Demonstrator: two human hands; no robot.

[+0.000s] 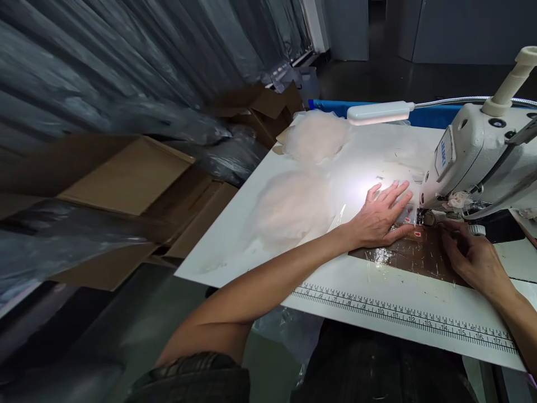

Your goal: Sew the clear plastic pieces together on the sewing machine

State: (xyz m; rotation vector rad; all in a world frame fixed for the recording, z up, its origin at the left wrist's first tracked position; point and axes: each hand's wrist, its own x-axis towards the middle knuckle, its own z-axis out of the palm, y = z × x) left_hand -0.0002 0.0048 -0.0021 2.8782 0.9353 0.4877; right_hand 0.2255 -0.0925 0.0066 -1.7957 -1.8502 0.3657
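Head view: your left hand [381, 215], fingers spread, lies palm down on the thin whitish sheer fabric [409, 215] with small red marks, right of centre in the frame, just beside the needle area of the white sewing machine [482, 151]. Your right hand [476, 254], fingers curled, is at the machine's base; cannot tell whether it pinches anything. Brown glossy sheet [419, 254] lies between both hands on the white desk [235, 252].

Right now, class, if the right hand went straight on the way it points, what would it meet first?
Probably the small metal parts at the needle area, beneath the white sewing machine's head. They lie just beyond the right hand, though depth is unclear here.
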